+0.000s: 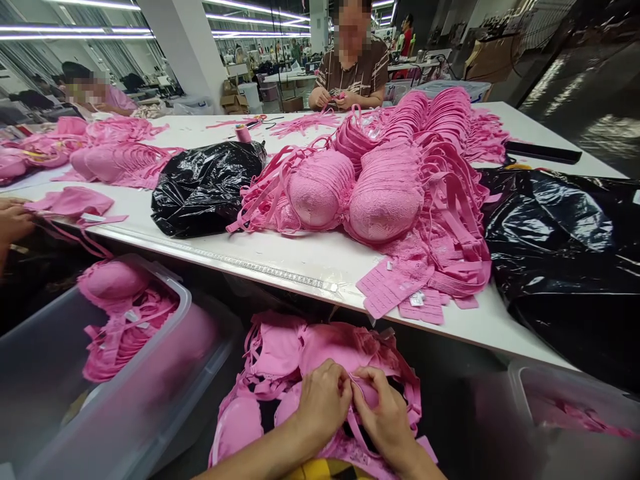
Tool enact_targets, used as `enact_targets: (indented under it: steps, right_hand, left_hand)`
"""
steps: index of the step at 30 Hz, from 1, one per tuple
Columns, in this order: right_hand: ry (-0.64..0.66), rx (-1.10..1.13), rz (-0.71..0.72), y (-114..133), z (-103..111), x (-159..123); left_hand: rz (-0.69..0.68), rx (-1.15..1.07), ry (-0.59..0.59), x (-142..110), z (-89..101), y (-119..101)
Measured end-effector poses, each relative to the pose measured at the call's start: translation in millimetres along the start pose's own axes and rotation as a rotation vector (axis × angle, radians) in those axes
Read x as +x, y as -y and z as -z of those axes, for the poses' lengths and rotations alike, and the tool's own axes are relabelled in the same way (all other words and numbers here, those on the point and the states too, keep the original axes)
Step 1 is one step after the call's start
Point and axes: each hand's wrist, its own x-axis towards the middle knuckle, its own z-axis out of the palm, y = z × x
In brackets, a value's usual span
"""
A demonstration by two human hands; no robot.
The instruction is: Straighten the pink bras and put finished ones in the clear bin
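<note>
Pink bras [280,347] lie in a heap at the bottom middle, below the table's front edge. My left hand [327,397] has its fingers pinched on the edge of a pink bra [367,393]. Close beside it, my right hand [383,413] grips the same edge between thumb and fingers. The two hands almost meet at the pinched fabric. A pink strap hangs below them. Part of the bra is hidden behind my fingers.
A big stack of nested pink bras [385,193] stands on the white table [310,257]. Black plastic bags [205,187] flank it. A plastic bin [185,313] with bras sits left. Another person [353,67] works across the table; someone's hand [13,220] holds pink fabric at far left.
</note>
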Motion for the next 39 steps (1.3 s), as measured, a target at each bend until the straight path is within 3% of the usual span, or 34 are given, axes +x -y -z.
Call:
enact_targets:
  steps: [5,12,18,26,33,39]
  right_hand:
    - [0.026,-0.013,0.022,-1.2,-0.8,-1.2]
    - [0.085,0.02,-0.06,4.4,-2.1,5.9]
    - [0.187,0.029,0.022,3.5,17.1,5.9]
    - [0.174,0.022,0.189,-5.5,25.1,3.8]
    - [0.342,-0.131,0.298,-15.1,37.4,-0.5]
    - [0.285,-0.048,0.204,-9.6,37.8,2.8]
  left_hand:
    - [0.058,-0.045,-0.029,2.8,-4.8,-1.6]
    - [0.009,-0.279,0.002,5.4,-2.6,2.4]
    - [0.075,-0.409,0.015,8.4,-4.9,7.2]
    - [0.053,-0.438,0.022,6.8,-6.4,7.8]
    - [0.079,-0.44,0.035,8.9,-2.8,4.9]
    - [0.039,-0.44,0.03,7.0,-3.4,5.6]
